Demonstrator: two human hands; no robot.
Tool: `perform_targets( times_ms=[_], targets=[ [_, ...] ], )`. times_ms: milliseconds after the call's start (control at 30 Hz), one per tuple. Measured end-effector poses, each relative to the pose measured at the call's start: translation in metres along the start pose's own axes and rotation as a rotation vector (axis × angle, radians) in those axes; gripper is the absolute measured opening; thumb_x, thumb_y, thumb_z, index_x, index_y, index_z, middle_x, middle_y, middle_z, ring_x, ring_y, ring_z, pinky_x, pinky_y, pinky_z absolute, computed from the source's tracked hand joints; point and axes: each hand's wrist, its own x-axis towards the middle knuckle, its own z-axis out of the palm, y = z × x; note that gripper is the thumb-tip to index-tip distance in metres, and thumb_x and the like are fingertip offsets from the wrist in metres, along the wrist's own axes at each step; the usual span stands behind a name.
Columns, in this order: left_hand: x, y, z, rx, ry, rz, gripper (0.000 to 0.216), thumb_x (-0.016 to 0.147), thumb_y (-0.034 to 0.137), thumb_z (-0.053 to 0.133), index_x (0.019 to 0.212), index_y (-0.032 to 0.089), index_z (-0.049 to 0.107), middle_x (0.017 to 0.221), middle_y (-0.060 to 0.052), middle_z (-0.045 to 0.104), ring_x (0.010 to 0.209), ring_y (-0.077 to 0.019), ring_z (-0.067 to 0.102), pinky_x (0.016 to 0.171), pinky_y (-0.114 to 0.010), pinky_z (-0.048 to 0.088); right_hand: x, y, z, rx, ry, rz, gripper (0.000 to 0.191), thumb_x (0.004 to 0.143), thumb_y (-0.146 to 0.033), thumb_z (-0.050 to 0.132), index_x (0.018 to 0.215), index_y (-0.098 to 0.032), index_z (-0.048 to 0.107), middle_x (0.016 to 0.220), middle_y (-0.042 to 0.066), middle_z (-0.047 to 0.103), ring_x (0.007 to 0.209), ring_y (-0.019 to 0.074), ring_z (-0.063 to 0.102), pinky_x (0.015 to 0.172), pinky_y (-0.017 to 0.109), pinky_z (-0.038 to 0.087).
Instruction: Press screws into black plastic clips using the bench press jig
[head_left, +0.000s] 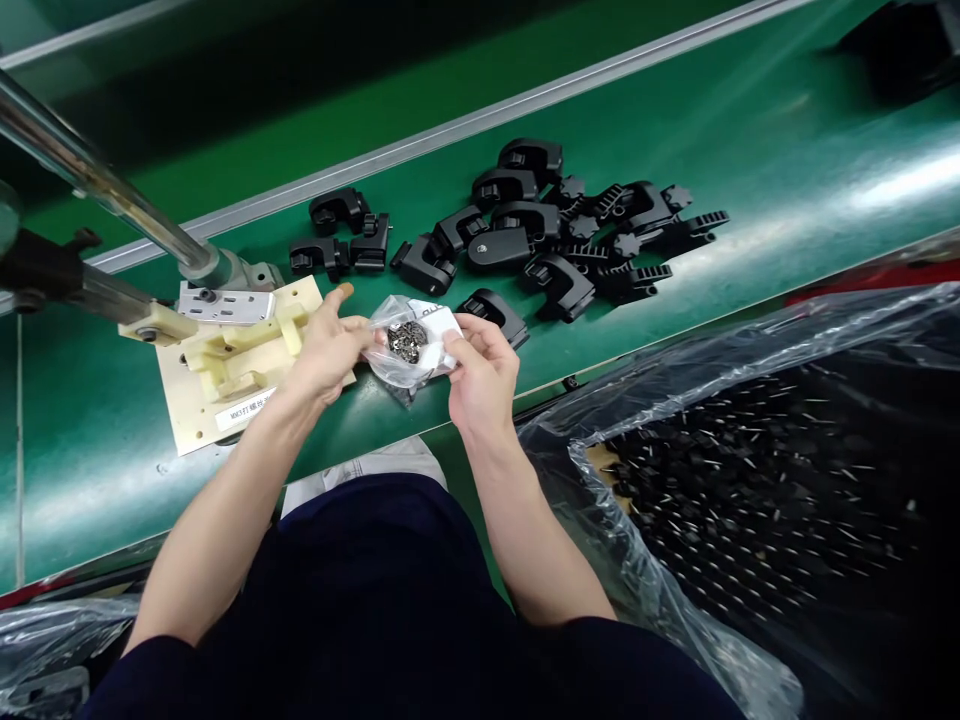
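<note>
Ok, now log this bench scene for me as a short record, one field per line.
Left hand: pinching the left side of a clear plastic bag
Right hand: gripping the bag's right side, by a white label
Bag contents: small shiny metal pieces, too small to identify
Left of bag: cream fixture board, partly behind the left forearm
Beyond bag: loose black parts on the green bench
Lower right: plastic liner around many small dark parts
</note>
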Motion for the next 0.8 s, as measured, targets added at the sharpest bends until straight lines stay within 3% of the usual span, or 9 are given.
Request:
perform_targets(
  times_ms=[67, 167, 267, 333, 467, 567, 667, 733, 800],
  targets=[
    [0.006, 0.005, 0.0, -0.044, -0.01, -0.075, 0.092, 0.055, -0.002, 0.049, 0.144, 0.006, 0.028, 0.053, 0.007, 0.053, 0.048, -0.0095, 0.05, 0.056, -0.018, 0.041, 0.001, -0.006, -0.007, -0.142, -0.057, -0.107, 0.025, 0.076, -0.033, 0.058, 0.096, -0.017, 0.062, 0.079, 0.005, 0.058, 0.069, 0.0177, 0.056, 0.062, 0.032, 0.05],
    [0.011, 0.01, 0.006, -0.005, -0.044, -0.086, 0.096, 0.052, -0.002, 0.044, 0.146, 0.004, 0.025, 0.047, 0.01, 0.045, 0.041, -0.0077, 0.041, 0.048, -0.017, 0.034, 0.009, -0.022, -0.012, -0.575, -0.168, -0.514, 0.033, 0.079, -0.023, 0.053, 0.11, -0.016, 0.064, 0.114, 0.013, 0.062, 0.107, 0.0259, 0.058, 0.091, 0.042, 0.05],
    [0.012, 0.014, 0.011, 0.046, -0.095, -0.072, 0.099, 0.052, -0.001, 0.042, 0.148, 0.006, 0.021, 0.045, 0.011, 0.041, 0.038, -0.0064, 0.034, 0.044, -0.016, 0.025, 0.023, -0.037, -0.012, -0.842, -0.427, -0.717, 0.035, 0.085, -0.019, 0.047, 0.114, -0.015, 0.065, 0.125, 0.013, 0.061, 0.117, 0.0273, 0.056, 0.1, 0.044, 0.045],
    [0.014, 0.018, 0.01, 0.087, -0.143, -0.058, 0.098, 0.051, 0.001, 0.042, 0.147, 0.004, 0.024, 0.044, 0.01, 0.041, 0.038, -0.0068, 0.033, 0.043, -0.016, 0.023, 0.033, -0.041, -0.009, -0.837, -0.543, -0.661, 0.03, 0.089, -0.021, 0.044, 0.103, -0.015, 0.069, 0.105, 0.011, 0.069, 0.097, 0.024, 0.063, 0.086, 0.038, 0.049],
    [0.025, 0.027, 0.006, 0.191, -0.261, -0.021, 0.087, 0.056, 0.003, 0.044, 0.142, 0.005, 0.037, 0.047, 0.007, 0.044, 0.04, -0.0083, 0.031, 0.043, -0.019, 0.021, 0.046, -0.041, -0.002, -0.565, -0.526, -0.339, 0.023, 0.086, -0.028, 0.05, 0.084, -0.014, 0.068, 0.071, 0.003, 0.065, 0.061, 0.0138, 0.055, 0.058, 0.026, 0.041],
    [0.032, 0.027, 0.007, 0.655, -0.206, 0.233, 0.069, 0.069, 0.005, 0.044, 0.138, 0.008, 0.045, 0.065, -0.001, 0.056, 0.057, -0.0139, 0.05, 0.055, -0.024, 0.04, 0.046, -0.037, 0.005, -0.471, -0.435, -0.175, 0.023, 0.084, -0.031, 0.05, 0.075, -0.014, 0.062, 0.062, 0.001, 0.057, 0.054, 0.0113, 0.046, 0.053, 0.024, 0.035],
    [0.019, 0.018, 0.008, 1.29, -0.015, 0.577, 0.061, 0.079, 0.003, 0.039, 0.139, 0.012, 0.044, 0.103, -0.011, 0.062, 0.097, -0.0234, 0.061, 0.083, -0.032, 0.049, 0.039, -0.037, 0.008, -0.679, -0.337, -0.244, 0.021, 0.085, -0.027, 0.048, 0.072, -0.015, 0.062, 0.06, 0.0, 0.056, 0.054, 0.012, 0.046, 0.057, 0.026, 0.033],
    [0.002, 0.011, 0.007, 1.511, 0.098, 0.653, 0.055, 0.086, 0.005, 0.037, 0.14, 0.013, 0.042, 0.11, -0.013, 0.06, 0.103, -0.0258, 0.061, 0.082, -0.032, 0.05, 0.032, -0.039, 0.007, -0.823, -0.299, -0.321, 0.022, 0.087, -0.027, 0.048, 0.076, -0.016, 0.064, 0.06, 0.001, 0.057, 0.054, 0.013, 0.046, 0.057, 0.027, 0.031],
    [-0.015, 0.005, 0.004, 1.595, 0.162, 0.599, 0.048, 0.092, 0.016, 0.039, 0.14, 0.01, 0.042, 0.105, -0.014, 0.061, 0.093, -0.0258, 0.065, 0.071, -0.029, 0.051, 0.025, -0.041, 0.005, -0.93, -0.256, -0.404, 0.024, 0.089, -0.027, 0.046, 0.079, -0.017, 0.064, 0.062, 0.002, 0.058, 0.056, 0.0144, 0.048, 0.057, 0.027, 0.031]
  ],
)
